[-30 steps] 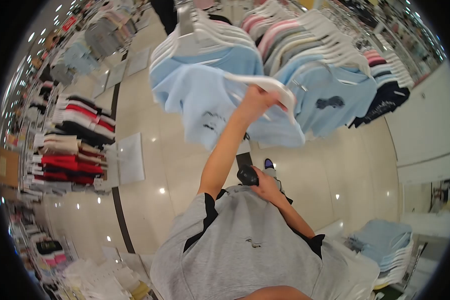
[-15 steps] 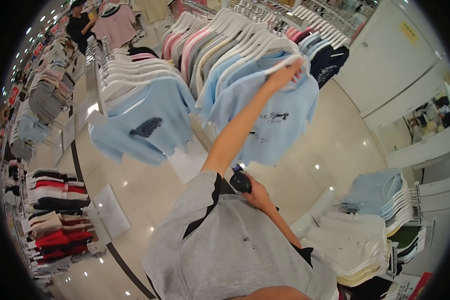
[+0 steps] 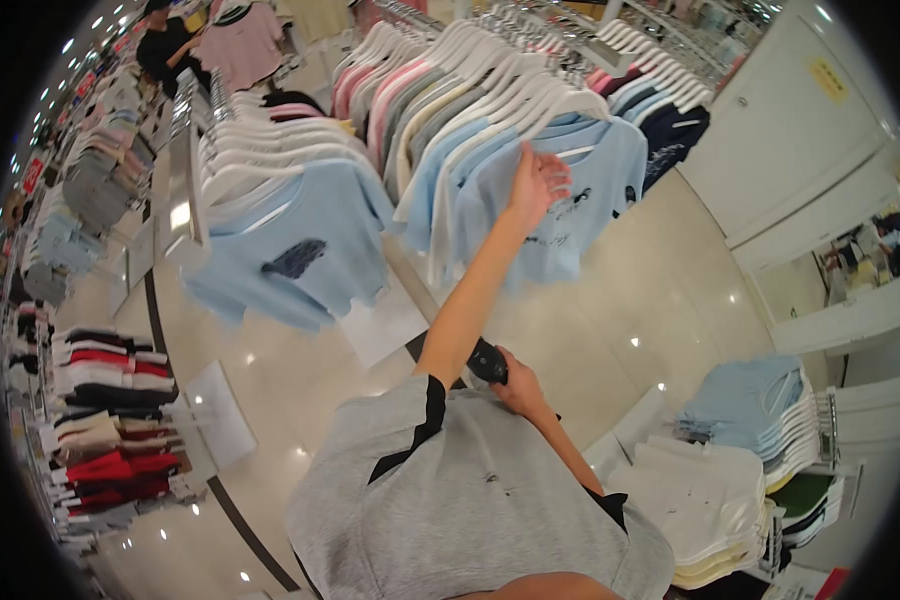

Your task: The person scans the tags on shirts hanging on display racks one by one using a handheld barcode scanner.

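My left hand (image 3: 540, 182) is in front of a light blue T-shirt (image 3: 555, 215) with dark print on its chest, fingers apart and holding nothing. The shirt hangs from a white hanger (image 3: 577, 103) at the front end of a row. Low in front of my body, my right hand (image 3: 518, 384) is wrapped round a black handheld device (image 3: 487, 361) with a rounded end. Part of that device is hidden behind my left forearm. Behind the blue shirt hang more shirts (image 3: 400, 120) in grey, cream and pink.
Another light blue shirt (image 3: 295, 245) hangs on the left rack arm. Folded-looking stacks of hung shirts (image 3: 710, 490) stand low right. A metal rack bar (image 3: 185, 190) juts out at left. White cabinets (image 3: 770, 150) line the right side. A person in black (image 3: 165, 50) stands far back left.
My left hand has let go of the white hanger at the shirt's neck and drawn back left and down. The shirt has shifted slightly right. My right hand still holds the black device.
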Demonstrator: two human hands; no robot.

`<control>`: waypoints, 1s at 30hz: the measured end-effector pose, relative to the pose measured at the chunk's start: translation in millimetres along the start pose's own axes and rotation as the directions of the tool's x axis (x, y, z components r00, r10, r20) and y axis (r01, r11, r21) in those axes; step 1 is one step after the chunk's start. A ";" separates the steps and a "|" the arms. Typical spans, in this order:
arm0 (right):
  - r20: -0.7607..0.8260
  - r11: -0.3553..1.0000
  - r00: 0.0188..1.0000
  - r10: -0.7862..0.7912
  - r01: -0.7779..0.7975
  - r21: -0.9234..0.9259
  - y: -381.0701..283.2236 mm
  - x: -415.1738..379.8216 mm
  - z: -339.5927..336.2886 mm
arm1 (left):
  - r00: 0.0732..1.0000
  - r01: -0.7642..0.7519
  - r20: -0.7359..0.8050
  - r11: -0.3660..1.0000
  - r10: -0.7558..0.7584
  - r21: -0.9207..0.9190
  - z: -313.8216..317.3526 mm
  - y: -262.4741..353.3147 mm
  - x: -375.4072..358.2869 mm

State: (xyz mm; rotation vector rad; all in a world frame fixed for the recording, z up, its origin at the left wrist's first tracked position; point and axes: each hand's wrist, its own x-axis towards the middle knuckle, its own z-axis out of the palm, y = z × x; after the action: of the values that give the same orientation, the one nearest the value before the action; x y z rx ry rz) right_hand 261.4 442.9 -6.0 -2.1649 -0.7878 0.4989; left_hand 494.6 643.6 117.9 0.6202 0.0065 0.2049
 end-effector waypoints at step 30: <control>0.437 0.929 0.827 -0.354 0.366 0.059 -33.2 -11.2 70.2 | 0.519 0.605 0.414 -0.664 0.748 0.440 -137.3 271.1 -259.2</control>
State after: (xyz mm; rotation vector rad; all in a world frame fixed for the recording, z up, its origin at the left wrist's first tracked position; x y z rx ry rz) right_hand 200.8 489.5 -23.7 -1.8761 -1.4292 0.7947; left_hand 180.2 888.1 148.3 2.9042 1.3110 1.4520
